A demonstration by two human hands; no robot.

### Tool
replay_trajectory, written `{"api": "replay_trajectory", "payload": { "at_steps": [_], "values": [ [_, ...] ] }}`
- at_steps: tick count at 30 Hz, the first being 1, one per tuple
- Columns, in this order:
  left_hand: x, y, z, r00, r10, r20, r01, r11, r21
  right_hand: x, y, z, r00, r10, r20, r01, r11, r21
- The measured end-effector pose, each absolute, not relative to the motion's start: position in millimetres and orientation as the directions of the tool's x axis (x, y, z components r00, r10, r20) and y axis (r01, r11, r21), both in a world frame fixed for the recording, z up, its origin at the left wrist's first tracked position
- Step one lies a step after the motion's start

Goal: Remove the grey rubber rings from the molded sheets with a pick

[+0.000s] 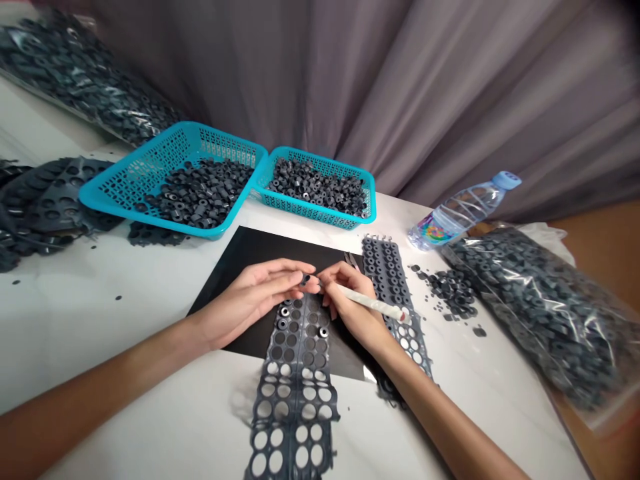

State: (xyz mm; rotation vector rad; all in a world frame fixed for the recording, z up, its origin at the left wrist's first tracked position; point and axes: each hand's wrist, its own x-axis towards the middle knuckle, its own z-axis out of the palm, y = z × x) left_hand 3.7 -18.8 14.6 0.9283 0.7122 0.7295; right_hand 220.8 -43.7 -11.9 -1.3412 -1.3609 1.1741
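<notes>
"While both hands meet at the centre of the frame, what's each got?"

"Left hand [263,291]: thumb and fingertips pinching a small dark grey rubber-like piece [306,279], dead centre. Right hand [354,298]: thumb and fingers pressed round a slim white pen-shaped tool [370,301], thin end next to the piece. Can't tell if they touch."

"How does the piece handle?"

"Light, I'd judge, slightly springy, more grippy than slippery. Hard to break, but small enough to pop out of an off-centre squeeze. Take it by opposite sides of the outer rim, fingertips only."

"The tool?"

"Likely light and stiff, maybe a bit smooth. Hold it pencil-style, close to the thin end."

"Under the hands?"

"Long dark grey perforated sheet [296,400], centre down to the bottom edge. Round holes in rows, a few ring pieces with pale centres [323,332] on its upper part. Looks thin and floppy, wavy lower down. I'd grab the solid outer border; the strips between holes could tear."

"Rest, quick."

"Flat black mat [240,257] mid-frame, beneath the sheet's upper part. Large bright blue plastic basket [216,232] upper left, smaller bright blue plastic basket [310,209] upper centre, both holding dark pieces. Clear plastic bottle with a blue cap [465,208], right of centre. Done, next."
</notes>
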Motion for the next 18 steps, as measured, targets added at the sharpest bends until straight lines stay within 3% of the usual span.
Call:
{"api": "replay_trajectory", "payload": {
  "at_steps": [18],
  "values": [
    [8.9,-30.5,27.1,0.657,0.728,-0.197,-0.259,0.463,0.848,220.2,-45.2,-8.0,-0.047,0.999,-0.018,0.204,-0.008,-0.979]
  ]
}}
